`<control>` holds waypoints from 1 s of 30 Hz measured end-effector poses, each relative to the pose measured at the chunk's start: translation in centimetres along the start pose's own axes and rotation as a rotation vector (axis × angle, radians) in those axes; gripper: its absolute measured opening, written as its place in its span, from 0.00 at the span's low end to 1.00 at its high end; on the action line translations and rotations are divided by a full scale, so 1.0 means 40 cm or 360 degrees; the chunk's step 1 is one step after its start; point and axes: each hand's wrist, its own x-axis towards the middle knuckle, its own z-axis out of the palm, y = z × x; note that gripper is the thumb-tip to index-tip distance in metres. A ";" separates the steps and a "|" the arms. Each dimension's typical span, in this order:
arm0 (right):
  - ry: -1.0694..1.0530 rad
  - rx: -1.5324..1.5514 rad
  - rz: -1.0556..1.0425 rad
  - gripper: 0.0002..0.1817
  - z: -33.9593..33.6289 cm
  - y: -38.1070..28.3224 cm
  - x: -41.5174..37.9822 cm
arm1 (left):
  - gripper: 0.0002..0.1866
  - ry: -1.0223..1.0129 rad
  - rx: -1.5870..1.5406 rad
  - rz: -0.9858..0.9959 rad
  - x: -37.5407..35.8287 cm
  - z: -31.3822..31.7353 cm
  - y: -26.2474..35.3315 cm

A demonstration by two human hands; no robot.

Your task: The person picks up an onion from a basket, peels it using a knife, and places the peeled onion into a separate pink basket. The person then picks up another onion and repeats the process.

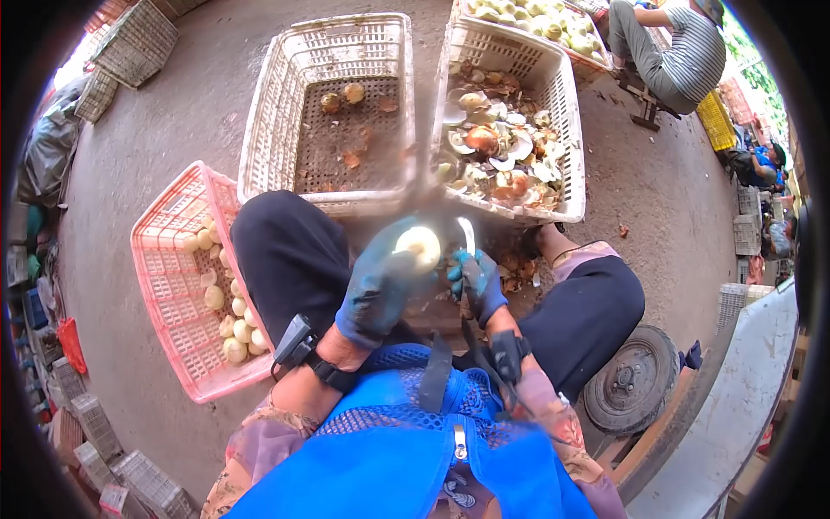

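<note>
My left hand (380, 281), in a blue and dark work glove, is closed around a pale peeled onion (420, 246). Just to its right, my gloved right hand (477, 281) grips a small knife (468, 232) whose short curved blade points up, apart from the onion. Both hands are in front of my lap. Beyond them stand two white crates: the left crate (248, 164) has a couple of brown onions (354, 92) on its floor, and the right crate (566, 147) contains skins, cut pieces and several onions. Peeled onions (214, 297) lie in a pink crate (156, 259) by my left knee.
Onion skins litter the ground between my feet. A small wheel (631, 381) and a pale metal panel (735, 398) are at my right. Another crate of onions (540, 19) stands at the back, near a seated person (683, 60). Stacked crates (134, 43) stand far left.
</note>
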 end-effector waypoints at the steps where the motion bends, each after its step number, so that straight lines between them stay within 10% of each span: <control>1: 0.0124 -0.0207 -0.0223 0.13 0.021 -0.018 -0.027 | 0.30 -0.0006 0.0184 0.0058 0.000 0.005 0.005; 4: -0.0038 -0.0212 -0.0524 0.16 0.076 -0.100 -0.092 | 0.29 0.0023 0.0943 0.0097 -0.016 0.011 0.036; 9: -0.0099 -0.1134 -0.1372 0.18 0.128 -0.184 -0.183 | 0.30 0.0084 0.0763 0.0214 -0.003 0.018 0.025; 30: 0.0044 -0.1880 -0.1219 0.09 0.150 -0.162 -0.169 | 0.33 0.0395 0.1462 0.1040 0.023 0.027 -0.025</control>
